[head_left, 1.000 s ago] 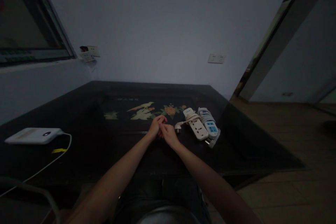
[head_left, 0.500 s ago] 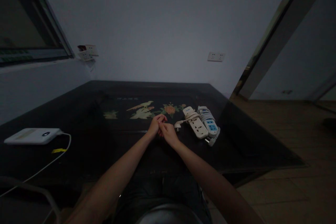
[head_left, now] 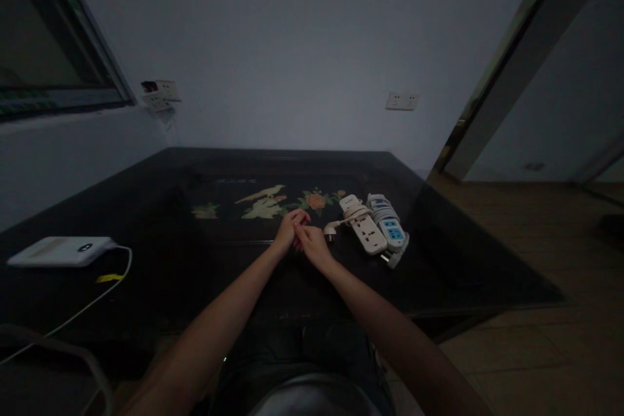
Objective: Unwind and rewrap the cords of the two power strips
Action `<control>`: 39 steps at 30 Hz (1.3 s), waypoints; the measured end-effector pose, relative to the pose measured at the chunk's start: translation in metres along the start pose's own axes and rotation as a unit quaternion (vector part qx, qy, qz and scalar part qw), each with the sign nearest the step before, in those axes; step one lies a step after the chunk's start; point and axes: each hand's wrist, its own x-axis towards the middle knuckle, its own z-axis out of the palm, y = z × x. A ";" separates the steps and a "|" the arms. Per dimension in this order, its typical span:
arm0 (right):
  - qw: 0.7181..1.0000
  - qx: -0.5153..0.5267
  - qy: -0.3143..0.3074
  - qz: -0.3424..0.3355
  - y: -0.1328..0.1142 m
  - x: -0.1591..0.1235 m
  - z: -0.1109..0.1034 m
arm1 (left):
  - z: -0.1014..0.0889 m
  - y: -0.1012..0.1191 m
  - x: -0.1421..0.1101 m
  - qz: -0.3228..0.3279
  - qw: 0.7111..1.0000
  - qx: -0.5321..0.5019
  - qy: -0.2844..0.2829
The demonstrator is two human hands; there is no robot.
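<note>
My left hand (head_left: pixel 287 230) and my right hand (head_left: pixel 314 246) are clasped together over the black table (head_left: pixel 214 286), at the near side of its painted bird and flowers. The fingers are curled against each other, and no object shows in them. Just right of my right hand lies the plug of a cream power strip (head_left: pixel 368 234), whose cord is wrapped round its body. Beside it rests a white power strip with a blue socket face (head_left: pixel 392 232), also bound with its cord. Neither strip is touched by a hand.
On the left of the table sit a white power bank (head_left: pixel 61 252) with a cable (head_left: pixel 127 266) and a small yellow strip (head_left: pixel 110 278). Sockets (head_left: pixel 402 101) are set in the wall behind. The table's right edge drops to a wooden floor (head_left: pixel 526 344).
The view has shifted very slightly. My hands stay clasped in the same place, and the power strips have not moved.
</note>
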 end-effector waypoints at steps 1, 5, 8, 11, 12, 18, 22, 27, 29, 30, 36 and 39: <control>1.000 -0.002 -0.001 -0.001 0.000 0.000 0.000 | 0.000 0.000 0.000 0.000 1.000 0.000 0.000; 1.000 -0.008 -0.005 0.001 0.000 0.000 -0.001 | 0.000 0.000 -0.002 -0.001 1.000 0.000 0.000; 1.000 -0.004 -0.004 -0.002 0.000 0.000 -0.001 | 0.000 0.000 -0.002 0.001 1.000 0.000 0.001; 1.000 -0.009 -0.003 -0.004 -0.001 0.000 -0.001 | 0.001 0.000 -0.002 0.001 1.000 -0.002 0.003; 1.000 -0.013 -0.003 -0.004 -0.002 0.000 -0.002 | 0.001 0.000 -0.002 -0.001 1.000 -0.003 0.004; 1.000 -0.022 0.006 -0.010 -0.001 -0.001 -0.002 | 0.002 0.001 -0.002 -0.011 1.000 -0.002 0.004; 1.000 -0.014 0.006 -0.014 0.000 -0.001 -0.001 | 0.001 0.002 -0.002 -0.008 1.000 0.000 0.005; 1.000 -0.014 0.004 -0.006 0.002 0.001 0.000 | 0.001 0.004 -0.002 -0.010 1.000 0.003 0.004; 1.000 -0.013 0.004 -0.008 0.002 0.001 0.000 | 0.002 0.005 -0.003 -0.008 1.000 0.001 0.003; 1.000 -0.012 0.004 -0.010 0.002 0.001 0.000 | 0.002 0.005 -0.003 -0.007 1.000 0.000 0.002; 1.000 -0.004 0.008 -0.011 -0.001 0.000 -0.001 | 0.002 0.005 -0.004 -0.002 1.000 -0.006 0.001; 1.000 0.001 0.006 -0.010 -0.001 -0.001 -0.001 | 0.002 0.005 -0.003 -0.002 1.000 -0.006 0.002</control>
